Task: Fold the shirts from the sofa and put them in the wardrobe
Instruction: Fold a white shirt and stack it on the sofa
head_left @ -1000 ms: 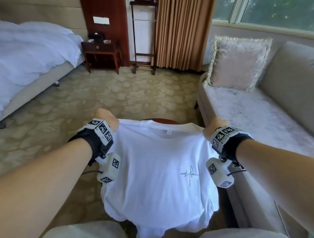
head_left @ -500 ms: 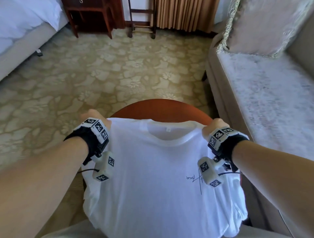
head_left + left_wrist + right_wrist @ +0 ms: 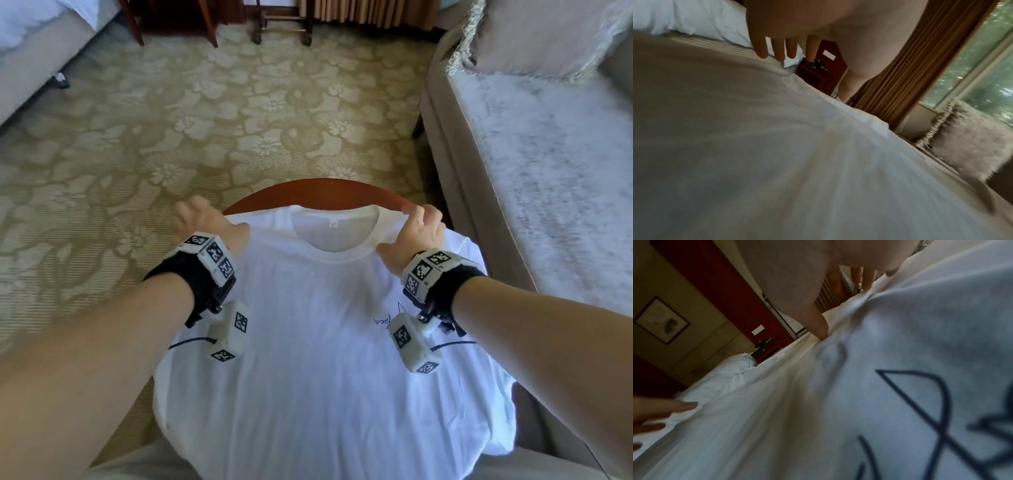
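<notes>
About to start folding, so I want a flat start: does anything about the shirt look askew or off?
The white shirt is wider than the round table, so its sides droop over the rim. Otherwise flat, collar straight.

Both your bare forearms reach forward, each wrist strapped with a black band. Your left hand lies palm down with its fingers straight and spread. Your right hand bends at the knuckles, its fingertips pressing down.

The white shirt hides most of the round table; its hem runs off the bottom edge. Its chest print is partly covered by the right wrist camera.
</notes>
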`<state>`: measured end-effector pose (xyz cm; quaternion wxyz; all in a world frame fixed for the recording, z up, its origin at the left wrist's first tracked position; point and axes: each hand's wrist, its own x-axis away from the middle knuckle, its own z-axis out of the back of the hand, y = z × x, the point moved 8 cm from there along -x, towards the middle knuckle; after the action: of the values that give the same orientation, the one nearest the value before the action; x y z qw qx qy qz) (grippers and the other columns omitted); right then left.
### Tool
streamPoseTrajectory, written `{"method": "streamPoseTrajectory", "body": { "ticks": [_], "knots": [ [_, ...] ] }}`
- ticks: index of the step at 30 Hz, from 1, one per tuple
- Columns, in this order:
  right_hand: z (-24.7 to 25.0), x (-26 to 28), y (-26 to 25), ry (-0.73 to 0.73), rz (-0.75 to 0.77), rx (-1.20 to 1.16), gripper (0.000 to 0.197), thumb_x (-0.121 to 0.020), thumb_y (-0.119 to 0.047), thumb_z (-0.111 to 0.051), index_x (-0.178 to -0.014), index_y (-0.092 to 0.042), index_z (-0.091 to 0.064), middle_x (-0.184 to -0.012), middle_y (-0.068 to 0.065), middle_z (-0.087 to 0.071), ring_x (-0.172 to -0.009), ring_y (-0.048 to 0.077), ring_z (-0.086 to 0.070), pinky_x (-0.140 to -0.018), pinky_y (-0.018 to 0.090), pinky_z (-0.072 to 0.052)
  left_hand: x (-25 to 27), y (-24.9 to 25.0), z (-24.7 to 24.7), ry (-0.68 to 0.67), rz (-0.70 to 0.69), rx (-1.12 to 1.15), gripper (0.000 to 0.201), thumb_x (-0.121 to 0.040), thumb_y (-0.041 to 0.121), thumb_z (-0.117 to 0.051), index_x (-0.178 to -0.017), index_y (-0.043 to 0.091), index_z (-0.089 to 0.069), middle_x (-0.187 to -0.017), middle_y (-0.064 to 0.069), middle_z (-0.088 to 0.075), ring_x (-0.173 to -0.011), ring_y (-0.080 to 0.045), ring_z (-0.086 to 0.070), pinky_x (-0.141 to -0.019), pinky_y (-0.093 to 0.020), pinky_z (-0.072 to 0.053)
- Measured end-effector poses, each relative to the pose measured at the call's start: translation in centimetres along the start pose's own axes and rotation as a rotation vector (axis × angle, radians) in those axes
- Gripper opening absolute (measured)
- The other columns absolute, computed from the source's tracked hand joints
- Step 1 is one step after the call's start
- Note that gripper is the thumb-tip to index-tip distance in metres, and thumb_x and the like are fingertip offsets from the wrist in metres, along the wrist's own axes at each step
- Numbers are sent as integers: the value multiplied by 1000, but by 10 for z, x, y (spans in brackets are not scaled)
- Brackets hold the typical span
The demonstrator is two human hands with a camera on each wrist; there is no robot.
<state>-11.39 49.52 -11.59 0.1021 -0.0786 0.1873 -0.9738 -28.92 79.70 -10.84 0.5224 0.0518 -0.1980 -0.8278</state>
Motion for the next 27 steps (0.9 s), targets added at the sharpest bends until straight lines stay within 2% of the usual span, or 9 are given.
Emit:
{"method": "streamPoseTrajectory", "body": {
  "ticks": [4,7,13,15,17,19,21,24,27],
  "knots": [
    [-8,11,-24,-76,110,-13,63,-82,-35,-65,-137,-23,-36,-143,4,-25,-135,25,-22,-111,38,-29,23,51,-14,-42,-342,91,44,-78,27,-71,-117,19,-52,-129,-2,-46,-122,-24,-45,-100,-40,-37],
    [-26,16,-38,-244,185,72,69,-85,-52,-58,-144,-27,-33,-159,1,-8,-147,24,-5,-119,44,-13,35,73,-34,-180,-428,88,30,-82,33,-69,-107,25,-56,-130,3,-47,-124,-22,-46,-102,-41,-36],
    [-54,19,-34,-477,291,126,94,-82,-49,-63,-154,-36,-3,-159,-4,25,-145,16,25,-116,46,15,43,71,-73,-415,-439,-122,76,-84,54,-63,-146,26,-29,-159,11,-5,-148,-11,-2,-116,-56,-5],
    [-49,16,-33,-432,263,30,86,-81,-40,-66,-152,-36,-17,-162,-6,10,-149,16,13,-119,45,10,44,71,-74,-451,-427,-113,79,-83,53,-64,-148,27,-26,-160,13,1,-149,-10,6,-117,-57,0],
    [-30,11,-20,-326,99,-202,64,-82,-28,-65,-139,-35,-39,-152,-3,-28,-143,25,-21,-119,48,-17,46,71,-72,-469,-400,-76,81,-82,53,-66,-148,28,-28,-161,15,4,-150,-11,10,-118,-57,4],
    [-1,8,1,-157,-80,-409,47,-81,-20,-58,-126,-31,-47,-131,-2,-44,-122,28,-46,-102,47,-43,51,74,-69,-441,-377,-16,80,-80,52,-69,-146,28,-33,-163,14,1,-150,-12,9,-117,-55,7],
    [30,7,23,-8,-206,-393,43,-82,-18,-51,-124,-23,-47,-129,2,-43,-116,27,-48,-99,44,-43,64,83,-63,-375,-394,36,73,-78,47,-73,-141,28,-41,-161,13,-11,-150,-11,-2,-119,-51,4],
    [55,7,76,77,-508,-335,50,-87,-15,-49,-136,-12,-42,-142,13,-38,-132,33,-37,-111,45,-30,99,109,-65,-391,-462,131,60,-77,39,-74,-131,29,-51,-150,10,-36,-139,-15,-33,-115,-40,-24],
    [41,18,128,-194,-632,-442,49,-93,-25,-51,-138,-7,-41,-142,14,-41,-129,32,-43,-103,43,-41,145,139,-82,-562,-479,265,43,-78,35,-75,-118,30,-61,-134,4,-55,-117,-16,-55,-97,-32,-47]
  ]
}}
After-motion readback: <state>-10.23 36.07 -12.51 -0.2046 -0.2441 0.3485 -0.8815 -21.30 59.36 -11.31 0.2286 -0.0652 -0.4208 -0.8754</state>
